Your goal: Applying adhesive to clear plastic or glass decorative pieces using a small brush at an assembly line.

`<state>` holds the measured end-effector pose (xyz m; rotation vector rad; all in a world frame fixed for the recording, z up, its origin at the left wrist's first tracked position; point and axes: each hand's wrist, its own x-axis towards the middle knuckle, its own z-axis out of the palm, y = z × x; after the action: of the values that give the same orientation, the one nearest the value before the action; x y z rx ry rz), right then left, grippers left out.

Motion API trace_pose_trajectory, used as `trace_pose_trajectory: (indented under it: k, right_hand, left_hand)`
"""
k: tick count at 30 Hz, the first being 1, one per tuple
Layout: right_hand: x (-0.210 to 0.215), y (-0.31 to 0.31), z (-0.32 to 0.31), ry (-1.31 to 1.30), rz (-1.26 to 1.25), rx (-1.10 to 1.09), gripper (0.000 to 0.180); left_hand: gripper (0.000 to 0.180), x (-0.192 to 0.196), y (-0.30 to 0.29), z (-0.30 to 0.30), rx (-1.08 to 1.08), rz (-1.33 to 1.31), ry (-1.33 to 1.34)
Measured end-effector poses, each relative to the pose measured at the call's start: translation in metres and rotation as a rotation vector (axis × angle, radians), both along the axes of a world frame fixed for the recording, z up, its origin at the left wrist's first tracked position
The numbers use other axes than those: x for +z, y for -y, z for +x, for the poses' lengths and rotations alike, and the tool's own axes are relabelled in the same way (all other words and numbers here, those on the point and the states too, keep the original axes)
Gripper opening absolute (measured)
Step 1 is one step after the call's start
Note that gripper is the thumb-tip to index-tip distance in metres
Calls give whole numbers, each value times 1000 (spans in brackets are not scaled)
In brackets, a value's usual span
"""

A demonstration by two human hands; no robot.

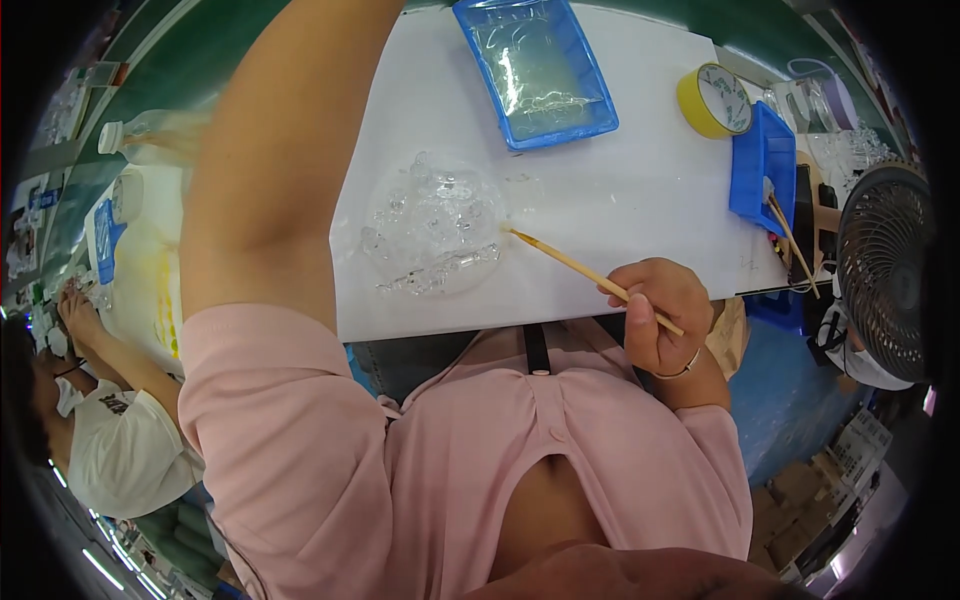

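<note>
Right hand (655, 315) gripping wooden stick (575, 265), tip touching clear mould (432, 225)

The person wears a pale pink short-sleeved top (480, 450) with loose, gathered fabric across the front and a narrow dark strap (537, 350) down its middle. A thin silver bangle (680, 370) circles the right wrist; both forearms are bare.

A white work surface (620, 190) is lying over a green bench (190, 60). A black fan (885, 270) is standing at right, with cardboard boxes (800, 490) sitting on the floor beneath.
</note>
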<state>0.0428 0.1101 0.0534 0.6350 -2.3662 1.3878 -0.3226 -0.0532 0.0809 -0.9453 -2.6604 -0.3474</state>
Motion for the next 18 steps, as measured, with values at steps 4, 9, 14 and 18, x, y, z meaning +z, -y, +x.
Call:
trace_pose_trajectory:
  k: [4,9,14,18]
  right_hand:
    - [-1,7,-1,-37,66,41,2]
    - [-3,20,5,-77,34,229,7]
    - [-3,24,-2,-98,58,166,10]
    - [-3,32,3,-129,49,216,11]
  left_hand:
    - [35,-6,-7,-3,7,-212,35]
    - [24,-26,-7,-8,-122,57,-41]
    - [20,-10,-8,7,-104,129,-14]
    - [17,19,21,47,-81,230,32]
